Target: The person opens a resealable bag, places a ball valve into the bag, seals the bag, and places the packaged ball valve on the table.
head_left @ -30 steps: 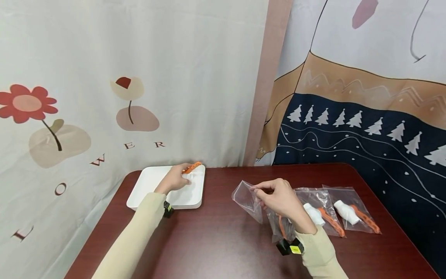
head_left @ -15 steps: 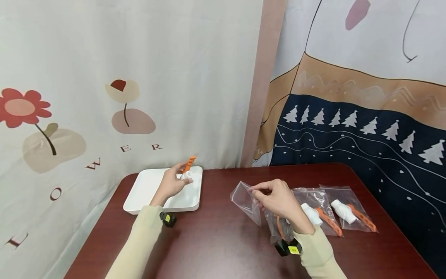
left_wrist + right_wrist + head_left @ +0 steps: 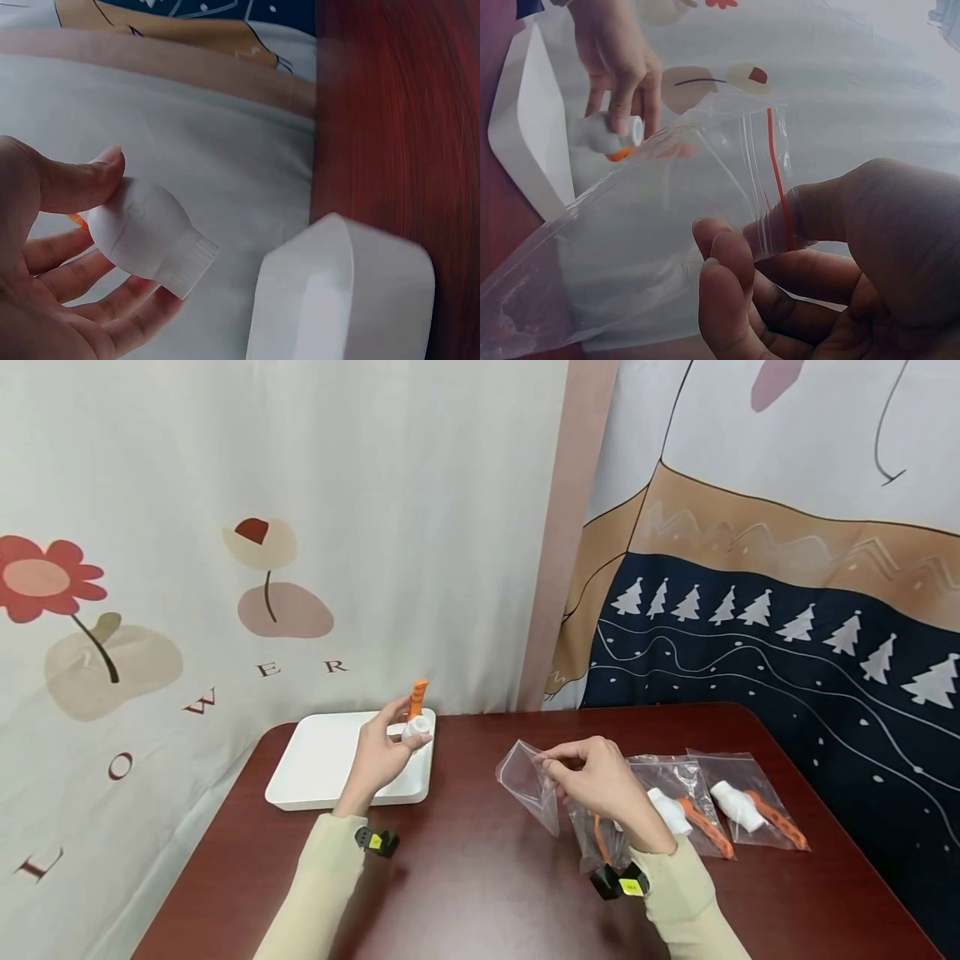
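My left hand (image 3: 375, 762) grips a white plastic ball valve (image 3: 417, 727) with an orange handle, above the right side of a white tray (image 3: 318, 764). In the left wrist view the valve's round body (image 3: 139, 225) lies between thumb and fingers, its ribbed end pointing out; the handle is mostly hidden. My right hand (image 3: 603, 785) pinches a clear zip bag (image 3: 528, 785) near its top edge, above the table. A red line runs along the bag's zip (image 3: 772, 165) in the right wrist view. The bag looks flat, with nothing seen inside.
To the right on the dark red table (image 3: 465, 877) lie several clear bags, each with an orange handle showing; a white valve (image 3: 738, 807) is plain in the rightmost one. One bag is partly hidden by my right forearm. A printed curtain (image 3: 420, 543) hangs behind the table.
My left hand has lifted the ball valve from the tray and turned it, so the orange handle now points up and the white end faces me. The right hand has stayed nearly still with the bag.
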`<state>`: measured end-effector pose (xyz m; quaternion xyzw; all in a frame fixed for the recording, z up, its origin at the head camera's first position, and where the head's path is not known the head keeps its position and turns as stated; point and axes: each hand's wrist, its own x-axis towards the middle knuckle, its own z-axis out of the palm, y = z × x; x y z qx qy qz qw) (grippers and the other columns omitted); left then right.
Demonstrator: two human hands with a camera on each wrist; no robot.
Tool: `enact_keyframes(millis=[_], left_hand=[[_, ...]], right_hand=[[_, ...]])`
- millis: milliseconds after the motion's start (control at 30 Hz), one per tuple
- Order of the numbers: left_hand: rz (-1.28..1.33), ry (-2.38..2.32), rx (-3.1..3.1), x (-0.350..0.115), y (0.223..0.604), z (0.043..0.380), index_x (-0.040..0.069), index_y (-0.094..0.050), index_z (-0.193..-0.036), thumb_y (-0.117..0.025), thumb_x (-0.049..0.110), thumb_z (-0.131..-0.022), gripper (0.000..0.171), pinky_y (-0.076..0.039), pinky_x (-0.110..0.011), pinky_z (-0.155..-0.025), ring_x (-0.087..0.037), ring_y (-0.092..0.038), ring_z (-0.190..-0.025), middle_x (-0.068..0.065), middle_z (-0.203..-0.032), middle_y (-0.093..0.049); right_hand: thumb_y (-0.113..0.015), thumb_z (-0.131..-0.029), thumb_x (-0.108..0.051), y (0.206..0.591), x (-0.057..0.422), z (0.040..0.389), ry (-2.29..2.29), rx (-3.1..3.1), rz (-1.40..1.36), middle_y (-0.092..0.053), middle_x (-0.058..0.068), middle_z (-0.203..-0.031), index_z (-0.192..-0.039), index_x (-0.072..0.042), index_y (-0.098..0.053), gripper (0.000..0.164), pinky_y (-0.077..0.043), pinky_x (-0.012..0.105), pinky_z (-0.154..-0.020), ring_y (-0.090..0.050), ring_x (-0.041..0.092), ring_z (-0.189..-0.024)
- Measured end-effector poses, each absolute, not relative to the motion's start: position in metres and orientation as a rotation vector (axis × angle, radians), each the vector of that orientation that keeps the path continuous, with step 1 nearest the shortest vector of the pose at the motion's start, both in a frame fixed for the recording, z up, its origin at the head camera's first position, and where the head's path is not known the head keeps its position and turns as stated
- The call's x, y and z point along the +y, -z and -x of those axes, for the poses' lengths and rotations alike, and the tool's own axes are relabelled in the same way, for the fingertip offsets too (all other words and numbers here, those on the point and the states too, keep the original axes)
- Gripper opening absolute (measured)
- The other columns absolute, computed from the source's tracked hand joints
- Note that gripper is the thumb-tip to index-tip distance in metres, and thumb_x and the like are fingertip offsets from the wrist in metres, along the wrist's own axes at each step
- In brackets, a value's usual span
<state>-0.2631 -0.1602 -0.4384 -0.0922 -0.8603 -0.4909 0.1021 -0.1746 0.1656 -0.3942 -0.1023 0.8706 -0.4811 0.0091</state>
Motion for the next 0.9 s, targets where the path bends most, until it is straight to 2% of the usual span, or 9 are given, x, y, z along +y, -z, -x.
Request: enact_keyframes(millis=[267,400,600,900], left_hand=[[0.335,1.536,-2.412,-0.139,0.431,0.248,0.009,-0.055,-0.146,-0.085,0.006,-0.082,0.071,-0.059,-0.048,-0.093,-0.032,-0.063,-0.125,-0.018,-0.136,-0.065],[0.349,1.623,-2.389,-0.128,0.426,0.240,0.013,-0.055,-0.146,-0.085,0.005,-0.082,0.072,-0.058,-0.041,-0.092,-0.028,-0.062,-0.125,-0.014,-0.136,-0.065],[0.395,1.758,-2.331,-0.115,0.417,0.231,0.014,-0.056,-0.145,-0.084,-0.001,-0.080,0.072,-0.058,-0.029,-0.088,-0.026,-0.064,-0.122,-0.014,-0.132,-0.067],[0.415,1.895,-2.229,-0.100,0.407,0.216,0.015,-0.058,-0.141,-0.085,-0.001,-0.079,0.070,-0.058,-0.024,-0.086,-0.025,-0.065,-0.117,-0.012,-0.130,-0.069]], right_hand=[[-0.065,-0.096,-0.013,0.396,0.167,0.176,1.505,2.720,0.351,-0.072,0.005,-0.069,-0.104,-0.012,-0.081,0.018,-0.058,0.029,-0.057,-0.068,0.013,-0.059],[-0.066,-0.096,-0.014,0.396,0.167,0.176,1.496,2.718,0.351,-0.073,0.006,-0.070,-0.104,-0.012,-0.081,0.017,-0.058,0.029,-0.058,-0.068,0.013,-0.060],[-0.066,-0.096,-0.014,0.397,0.166,0.177,1.494,2.730,0.346,-0.073,0.010,-0.070,-0.105,-0.011,-0.081,0.017,-0.057,0.028,-0.056,-0.068,0.013,-0.059],[-0.068,-0.096,-0.015,0.399,0.164,0.177,1.488,2.720,0.321,-0.074,0.008,-0.071,-0.105,-0.009,-0.080,0.016,-0.058,0.028,-0.057,-0.068,0.013,-0.059]])
